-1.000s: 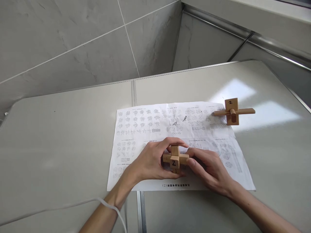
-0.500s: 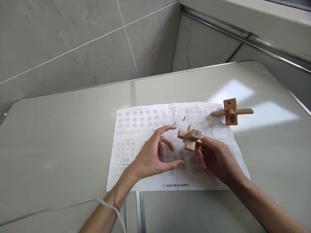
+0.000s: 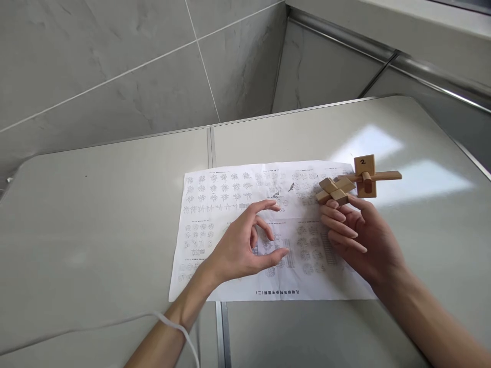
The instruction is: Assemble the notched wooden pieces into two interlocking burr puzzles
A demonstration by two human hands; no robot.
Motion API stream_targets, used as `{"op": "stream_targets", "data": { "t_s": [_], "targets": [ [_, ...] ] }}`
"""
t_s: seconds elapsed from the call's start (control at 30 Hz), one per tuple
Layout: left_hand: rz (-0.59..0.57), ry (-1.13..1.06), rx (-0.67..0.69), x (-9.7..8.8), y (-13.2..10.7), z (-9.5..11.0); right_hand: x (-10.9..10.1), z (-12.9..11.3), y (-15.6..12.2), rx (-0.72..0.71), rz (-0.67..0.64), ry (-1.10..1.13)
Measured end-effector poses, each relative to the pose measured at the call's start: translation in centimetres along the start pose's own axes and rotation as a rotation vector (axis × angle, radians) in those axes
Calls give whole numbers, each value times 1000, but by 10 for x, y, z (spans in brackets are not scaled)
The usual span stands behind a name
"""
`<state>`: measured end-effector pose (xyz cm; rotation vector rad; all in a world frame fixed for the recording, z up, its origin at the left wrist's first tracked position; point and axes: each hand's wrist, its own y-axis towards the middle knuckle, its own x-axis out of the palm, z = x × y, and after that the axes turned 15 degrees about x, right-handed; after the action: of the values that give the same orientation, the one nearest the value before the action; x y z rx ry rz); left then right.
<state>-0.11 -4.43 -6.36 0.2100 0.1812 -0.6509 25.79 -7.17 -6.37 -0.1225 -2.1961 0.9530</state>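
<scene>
My right hand (image 3: pixel 355 232) grips a small wooden interlocking burr puzzle (image 3: pixel 334 190) by its near end, with the fingers curled below it. The puzzle's crossed blocks hang over the right part of a printed sheet (image 3: pixel 230 235). Just beyond it stands a second wooden puzzle (image 3: pixel 365 176), made of a flat piece marked "2" with bars crossing through it. Above the middle of the sheet, my left hand (image 3: pixel 249 240) is empty, its thumb and fingers curved apart in a C shape.
Rows of small diagrams and two bird pictures cover the sheet, which lies across the seam of a light folding table (image 3: pixel 95 230). A white cable (image 3: pixel 169 322) crosses my left forearm. Grey tiled walls (image 3: pixel 134 61) border the table's far side.
My right hand has carried the burr puzzle right and away from me, close to the second puzzle, and turned it over. My left hand has hardly moved.
</scene>
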Motion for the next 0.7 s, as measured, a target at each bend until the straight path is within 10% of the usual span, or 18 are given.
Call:
{"op": "stream_targets", "data": {
  "t_s": [0.3, 0.7],
  "targets": [
    [-14, 15, 9, 0, 0, -1, 0, 0, 0, 42, -33, 201],
    [-87, 78, -11, -1, 3, 4, 9, 30, -4, 177, -291, -56]
  ]
}}
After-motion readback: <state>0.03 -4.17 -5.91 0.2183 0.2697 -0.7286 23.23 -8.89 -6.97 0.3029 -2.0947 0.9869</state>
